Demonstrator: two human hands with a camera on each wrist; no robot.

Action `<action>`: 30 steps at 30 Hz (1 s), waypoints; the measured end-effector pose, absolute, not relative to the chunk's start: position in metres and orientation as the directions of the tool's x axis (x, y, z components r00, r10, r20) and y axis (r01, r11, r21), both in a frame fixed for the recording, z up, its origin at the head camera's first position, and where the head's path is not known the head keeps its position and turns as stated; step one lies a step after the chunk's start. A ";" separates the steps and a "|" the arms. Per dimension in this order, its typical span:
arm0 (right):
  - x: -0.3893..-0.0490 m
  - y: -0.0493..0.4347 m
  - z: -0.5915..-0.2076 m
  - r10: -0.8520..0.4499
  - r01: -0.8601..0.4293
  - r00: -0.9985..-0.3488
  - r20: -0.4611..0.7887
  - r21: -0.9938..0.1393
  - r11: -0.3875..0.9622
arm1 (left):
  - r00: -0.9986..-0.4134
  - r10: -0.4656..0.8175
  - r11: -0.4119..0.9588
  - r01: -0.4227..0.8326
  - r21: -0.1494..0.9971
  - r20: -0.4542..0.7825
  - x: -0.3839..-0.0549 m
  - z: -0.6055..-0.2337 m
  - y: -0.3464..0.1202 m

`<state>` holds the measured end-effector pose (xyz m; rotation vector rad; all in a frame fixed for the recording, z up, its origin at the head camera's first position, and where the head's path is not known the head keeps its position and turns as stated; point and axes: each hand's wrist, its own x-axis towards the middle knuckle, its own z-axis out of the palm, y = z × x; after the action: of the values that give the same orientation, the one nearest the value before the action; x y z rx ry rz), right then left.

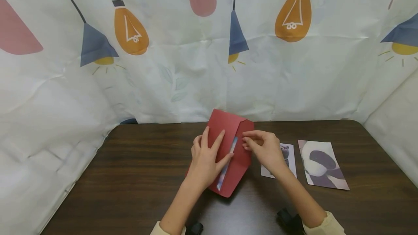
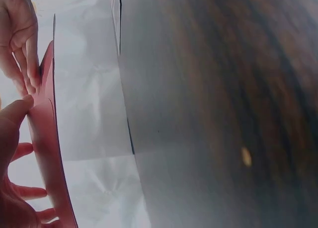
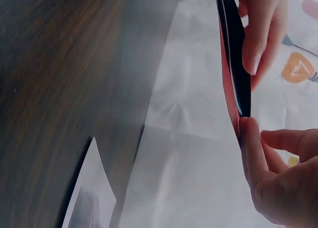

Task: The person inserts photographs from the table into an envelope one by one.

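Observation:
A red envelope (image 1: 222,126) is tilted at the middle of the table. A pale blue-and-white paper (image 1: 224,173) shows as a narrow strip through its long opening. My left hand (image 1: 204,162) lies over the left panel with its fingers spread and straight, the thumb reaching across the strip. At the opposite panel my right hand (image 1: 266,149) pinches with thumb and forefinger near the upper part of the opening. In the right wrist view the envelope (image 3: 229,89) appears nearly edge-on, dark along its face, with the right hand's fingertips (image 3: 247,128) at its edge.
A picture card (image 1: 323,164) in purple-grey and white lies to the right on the dark wooden table (image 1: 147,180). Another card (image 1: 290,151), showing a grey animal, is partly covered by the right hand and forearm. Behind the table hangs a lamp-patterned cloth (image 1: 202,71).

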<state>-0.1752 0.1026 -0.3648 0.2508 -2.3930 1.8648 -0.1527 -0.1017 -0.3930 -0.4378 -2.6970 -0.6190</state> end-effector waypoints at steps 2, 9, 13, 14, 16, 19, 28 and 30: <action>-0.176 0.105 -0.364 -0.063 -0.194 -0.981 0.184 -0.952 0.238 | -0.905 0.214 0.857 0.354 0.375 0.367 -0.153 -0.393 -0.104; -0.182 0.116 -0.364 -0.017 -0.232 -0.970 0.242 -0.904 0.359 | -0.919 0.190 0.847 0.331 0.417 0.345 -0.157 -0.391 -0.113; -0.187 0.126 -0.365 0.011 -0.236 -0.963 0.268 -0.866 0.441 | -0.933 0.162 0.842 0.300 0.448 0.321 -0.159 -0.392 -0.119; -0.188 0.129 -0.366 0.014 -0.234 -0.963 0.271 -0.857 0.459 | -0.937 0.156 0.842 0.292 0.454 0.313 -0.160 -0.392 -0.120; -0.191 0.134 -0.366 0.018 -0.228 -0.963 0.270 -0.845 0.484 | -0.944 0.145 0.842 0.275 0.465 0.296 -0.161 -0.393 -0.123; -0.193 0.142 -0.368 0.018 -0.209 -0.967 0.255 -0.831 0.516 | -0.950 0.137 0.839 0.261 0.477 0.280 -0.163 -0.394 -0.125; -0.203 0.164 -0.374 0.008 -0.191 -0.970 0.243 -0.781 0.595 | -0.966 0.110 0.838 0.216 0.502 0.234 -0.165 -0.396 -0.130; -0.205 0.170 -0.376 0.006 -0.179 -0.973 0.230 -0.771 0.611 | -0.968 0.106 0.837 0.211 0.505 0.229 -0.165 -0.396 -0.131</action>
<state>-0.2046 0.1700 -0.3757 0.1431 -2.6271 1.2920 -0.1653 -0.1309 -0.3958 -0.2467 -2.8254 -0.8088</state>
